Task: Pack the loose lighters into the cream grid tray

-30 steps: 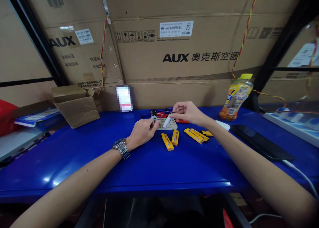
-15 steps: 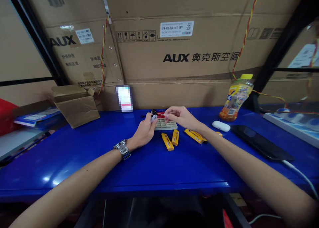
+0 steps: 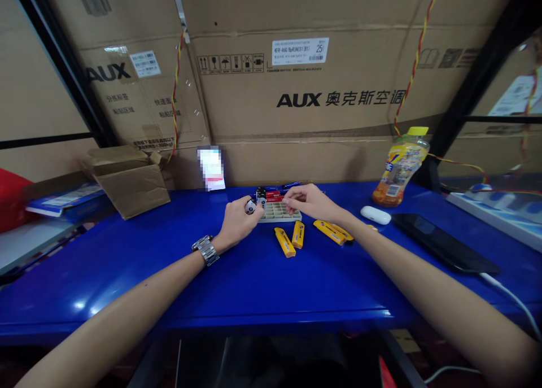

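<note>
My left hand (image 3: pixel 239 218), with a metal watch on its wrist, is closed around a white-and-black lighter (image 3: pixel 250 206). Just beyond its fingers, black-and-white lighters (image 3: pixel 261 195) stand at the left end of a pale gridded tray (image 3: pixel 277 219). My right hand (image 3: pixel 311 201) hovers over the tray's right side, fingers loosely bent and apart, nothing visible in them. Red lighters (image 3: pixel 274 196) show at the tray's back, partly hidden. In front of the tray lie two yellow lighters (image 3: pixel 284 242), with more yellow lighters (image 3: pixel 329 232) under my right forearm.
A dark blue lighter (image 3: pixel 291 184) lies behind the tray. A phone with a lit screen (image 3: pixel 211 168) leans on the carton at the back. Rightward are a drink bottle (image 3: pixel 400 168), a white earbud case (image 3: pixel 375 214) and a black power bank (image 3: pixel 440 242) with cable. An open cardboard box (image 3: pixel 131 184) is leftward.
My left hand has shifted slightly left and toward me, uncovering the black-and-white lighters at the tray's left end. My right hand has moved slightly right and lower.
</note>
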Tool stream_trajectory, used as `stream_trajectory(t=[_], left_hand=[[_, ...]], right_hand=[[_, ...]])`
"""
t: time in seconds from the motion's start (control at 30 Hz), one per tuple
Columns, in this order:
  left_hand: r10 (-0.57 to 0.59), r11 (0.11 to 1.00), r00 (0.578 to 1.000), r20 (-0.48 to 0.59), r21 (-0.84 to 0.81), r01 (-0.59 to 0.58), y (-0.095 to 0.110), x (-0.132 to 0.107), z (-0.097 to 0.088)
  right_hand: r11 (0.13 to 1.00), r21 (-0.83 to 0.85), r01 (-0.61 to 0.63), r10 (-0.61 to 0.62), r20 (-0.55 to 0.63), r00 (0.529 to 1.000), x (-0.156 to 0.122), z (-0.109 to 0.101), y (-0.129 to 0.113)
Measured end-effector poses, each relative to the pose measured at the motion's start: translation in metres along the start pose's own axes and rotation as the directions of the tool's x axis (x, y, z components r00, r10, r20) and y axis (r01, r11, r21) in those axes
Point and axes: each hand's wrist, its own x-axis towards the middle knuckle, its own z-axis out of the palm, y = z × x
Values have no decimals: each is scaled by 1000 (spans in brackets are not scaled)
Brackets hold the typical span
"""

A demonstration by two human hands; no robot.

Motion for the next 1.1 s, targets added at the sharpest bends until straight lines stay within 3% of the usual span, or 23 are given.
stream_trajectory(t=[0.53, 0.73, 0.8, 0.93, 1.1], left_hand=[[-29, 999, 999, 26, 46, 28, -8, 1, 3], [-59, 991, 997, 52, -116, 65, -17, 2, 7], [-7, 993, 999, 39, -116, 12, -19, 2, 8], [204, 979, 979, 7, -3, -204, -19, 3, 8], [242, 970, 967, 73, -10, -242, -17, 2, 6]], right_hand=[[998, -65, -9, 11, 40, 999, 0, -2, 6], [995, -97, -8, 12, 43, 999, 1, -2, 9], [994, -112, 0, 6, 49, 999, 1, -2, 11], [991, -136, 11, -3, 61, 998, 1, -3, 15], [985, -173, 11, -1, 56, 998, 1, -2, 17]])
